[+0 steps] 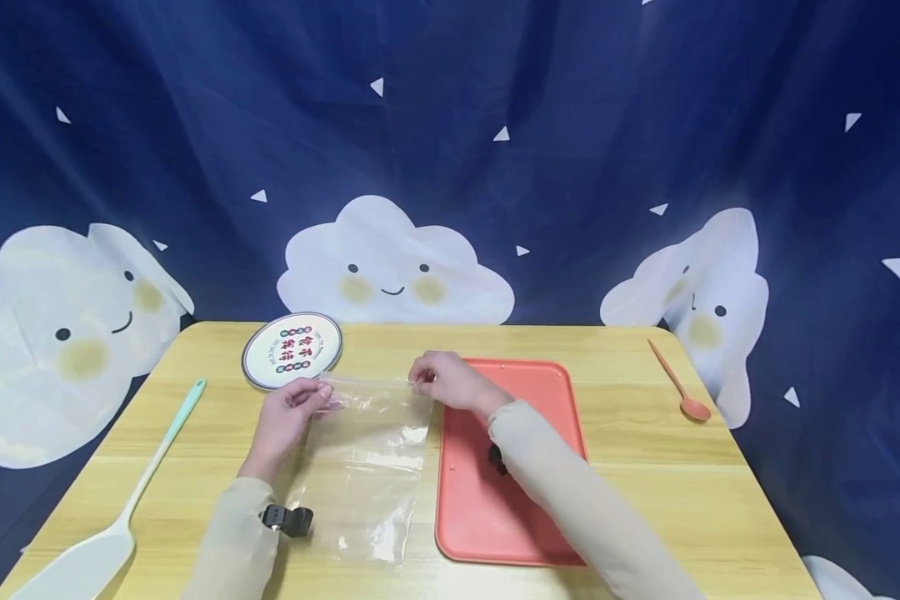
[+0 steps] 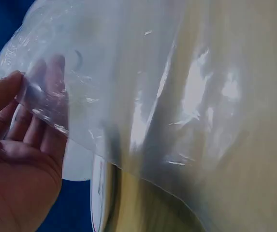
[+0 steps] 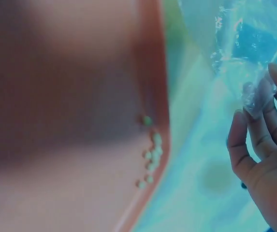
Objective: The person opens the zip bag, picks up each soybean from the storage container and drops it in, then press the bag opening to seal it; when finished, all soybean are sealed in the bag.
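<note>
A navy fabric backdrop (image 1: 450,158) printed with smiling white clouds and small white triangles hangs behind the wood-grain table (image 1: 675,492). On the table's right half, near its middle, lies a coral-red rectangular tray (image 1: 487,500) with rounded corners and a raised rim; the person's right forearm, in a pale sleeve, crosses above it. Just left of the tray is a clear plastic bag (image 1: 375,475), creased and shiny, stretched between the two hands with its upper edge away from the person; whether its lower end touches the table is hard to tell. A long turner (image 1: 93,562), mint at the handle and whitish at the blade, lies slantwise near the left edge. A round white plate (image 1: 294,350) with a dark rim and red and blue lettering sits toward the far left, just beyond the left hand (image 1: 279,429). That hand pinches the bag's upper left corner between thumb and fingers, the other fingers loosely bent. The right hand (image 1: 453,382) pinches the upper right corner, thumb against fingertips, its remaining fingers spread a little. An orange-brown spoon (image 1: 694,408) lies well apart on the far right, bowl toward the person. A small black wrist device (image 1: 288,518) shows at the left sleeve. Smallest are several green pellets (image 3: 153,155), blurred, clustered along the tray's rim in the right wrist view.
</note>
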`<control>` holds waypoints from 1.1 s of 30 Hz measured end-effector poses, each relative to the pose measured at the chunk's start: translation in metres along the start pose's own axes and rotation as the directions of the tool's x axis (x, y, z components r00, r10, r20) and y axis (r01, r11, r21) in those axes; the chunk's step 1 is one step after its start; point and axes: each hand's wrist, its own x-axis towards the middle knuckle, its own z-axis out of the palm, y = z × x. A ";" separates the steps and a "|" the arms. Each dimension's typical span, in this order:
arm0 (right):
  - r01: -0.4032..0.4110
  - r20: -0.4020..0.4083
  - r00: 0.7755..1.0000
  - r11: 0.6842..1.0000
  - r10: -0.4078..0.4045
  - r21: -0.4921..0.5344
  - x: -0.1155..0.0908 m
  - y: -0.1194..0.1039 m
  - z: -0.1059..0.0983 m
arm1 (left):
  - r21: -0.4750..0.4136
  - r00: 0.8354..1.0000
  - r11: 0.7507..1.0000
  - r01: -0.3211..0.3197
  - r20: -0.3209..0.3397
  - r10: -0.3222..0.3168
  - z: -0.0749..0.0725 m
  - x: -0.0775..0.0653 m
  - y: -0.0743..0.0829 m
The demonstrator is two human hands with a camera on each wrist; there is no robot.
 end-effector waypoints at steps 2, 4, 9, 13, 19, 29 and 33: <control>0.011 -0.019 1.000 1.000 -0.011 0.015 -0.005 -0.002 -0.007 | -0.028 1.000 1.000 -0.012 0.000 0.012 0.001 -0.004 0.006; 0.024 -0.035 0.999 0.999 -0.023 0.026 -0.010 -0.004 -0.014 | -0.076 1.000 0.997 -0.019 -0.003 0.019 0.003 -0.009 0.011; 0.037 -0.050 0.998 0.996 -0.033 0.076 -0.022 -0.010 -0.026 | -0.134 0.991 0.985 -0.105 0.066 0.114 0.005 -0.018 0.022; 0.044 -0.046 0.998 0.995 -0.040 0.093 -0.032 -0.016 -0.032 | -0.074 0.976 0.977 -0.199 0.079 0.205 0.007 -0.023 0.030; 0.093 -0.039 0.995 0.993 -0.091 0.073 -0.044 -0.026 -0.041 | -0.034 0.955 0.956 -0.293 0.039 0.294 0.011 -0.033 0.041; 0.187 -0.002 0.982 0.980 -0.187 0.070 -0.050 -0.046 -0.055 | -0.084 0.891 0.896 -0.436 0.095 0.443 0.022 -0.050 0.046; 0.190 0.043 0.980 0.979 -0.193 0.068 -0.051 -0.049 -0.056 | -0.119 0.871 0.879 -0.461 0.126 0.474 0.025 -0.052 0.044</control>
